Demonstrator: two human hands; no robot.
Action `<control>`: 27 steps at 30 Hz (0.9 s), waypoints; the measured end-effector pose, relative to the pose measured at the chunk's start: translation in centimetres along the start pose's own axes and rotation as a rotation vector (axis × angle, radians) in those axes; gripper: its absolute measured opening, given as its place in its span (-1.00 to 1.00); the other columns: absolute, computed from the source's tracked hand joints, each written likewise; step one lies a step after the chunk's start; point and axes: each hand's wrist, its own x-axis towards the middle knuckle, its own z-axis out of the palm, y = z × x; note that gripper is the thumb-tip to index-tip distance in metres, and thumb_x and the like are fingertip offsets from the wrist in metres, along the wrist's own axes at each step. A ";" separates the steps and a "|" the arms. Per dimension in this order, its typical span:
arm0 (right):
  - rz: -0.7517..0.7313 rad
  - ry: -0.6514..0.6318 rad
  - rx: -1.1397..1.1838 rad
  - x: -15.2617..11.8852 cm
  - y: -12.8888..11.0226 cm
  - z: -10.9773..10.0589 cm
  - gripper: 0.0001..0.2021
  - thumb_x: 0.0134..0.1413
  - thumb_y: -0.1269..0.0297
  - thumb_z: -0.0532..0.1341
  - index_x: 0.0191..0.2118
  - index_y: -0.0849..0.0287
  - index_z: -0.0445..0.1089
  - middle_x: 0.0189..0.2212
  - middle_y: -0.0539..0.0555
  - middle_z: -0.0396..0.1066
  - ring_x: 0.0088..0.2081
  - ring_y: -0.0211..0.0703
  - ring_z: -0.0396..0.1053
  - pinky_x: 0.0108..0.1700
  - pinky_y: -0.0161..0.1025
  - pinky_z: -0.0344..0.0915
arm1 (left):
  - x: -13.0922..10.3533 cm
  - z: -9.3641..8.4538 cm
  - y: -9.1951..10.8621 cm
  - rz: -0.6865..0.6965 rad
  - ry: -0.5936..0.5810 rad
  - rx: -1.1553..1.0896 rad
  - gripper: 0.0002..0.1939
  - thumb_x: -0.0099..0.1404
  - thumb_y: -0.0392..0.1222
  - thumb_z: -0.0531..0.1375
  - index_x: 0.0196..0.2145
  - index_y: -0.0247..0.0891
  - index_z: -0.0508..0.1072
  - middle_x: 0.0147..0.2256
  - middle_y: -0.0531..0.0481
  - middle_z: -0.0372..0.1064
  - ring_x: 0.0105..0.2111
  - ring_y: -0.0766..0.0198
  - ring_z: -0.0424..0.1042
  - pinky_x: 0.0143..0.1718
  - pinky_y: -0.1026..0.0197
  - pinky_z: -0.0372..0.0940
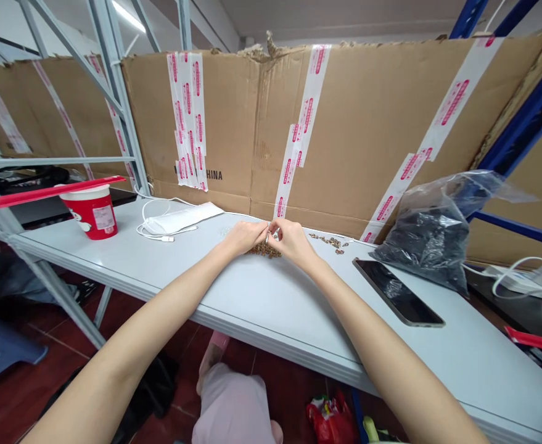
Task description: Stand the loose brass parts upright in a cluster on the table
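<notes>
My left hand [248, 237] and my right hand [291, 239] meet above the white table, fingertips pinched close together. Between them is a small, shiny piece [267, 236], too small to name. Just under my hands lies a pile of small brown-gold pieces [265, 249], partly covered by my fingers. To the right of my right hand, a loose scatter of similar small pieces [332, 240] rests on the table. Some small clear bits [225, 232] lie left of my left hand.
A red paper cup [92, 213] stands at the left, near a white power strip [185, 219] with its cable. On the right are a phone [398, 293] and a plastic bag of dark material [430, 240]. A taped cardboard wall [234, 123] closes off the back.
</notes>
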 end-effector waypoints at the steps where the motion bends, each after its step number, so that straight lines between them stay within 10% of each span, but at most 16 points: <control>1: -0.004 0.010 -0.010 0.0 0.0 0.1 -0.93 -0.08 0.39 0.08 -0.44 0.22 0.29 -0.49 0.03 0.37 -0.50 -0.30 0.23 -0.38 -0.36 0.13 | 0.0 -0.1 0.1 -0.016 0.001 -0.019 -0.67 0.35 -0.13 -0.17 -0.38 -0.24 0.31 -0.53 0.02 0.33 -0.53 0.28 0.33 -0.50 0.28 0.04; 17: 0.333 -0.031 0.561 0.1 2.1 0.2 -0.83 -0.20 0.25 0.22 -0.43 0.22 0.32 -0.51 0.04 0.41 -0.49 -0.29 0.31 -0.38 -0.30 0.25 | -0.6 0.2 -1.2 0.152 -0.005 0.063 -0.69 0.35 -0.24 -0.16 0.01 -0.15 0.18 -0.36 0.02 0.33 -0.43 0.32 0.35 -0.48 0.32 0.09; 27: 0.213 -0.044 0.325 -0.3 2.4 0.2 -0.90 -0.16 0.33 0.16 -0.43 0.22 0.33 -0.52 0.01 0.38 -0.51 -0.32 0.24 -0.39 -0.33 0.19 | -0.4 -0.3 -1.1 0.120 0.059 0.082 -0.67 0.37 -0.09 -0.19 -0.29 -0.21 0.31 -0.42 0.01 0.28 -0.49 0.34 0.29 -0.50 0.31 0.05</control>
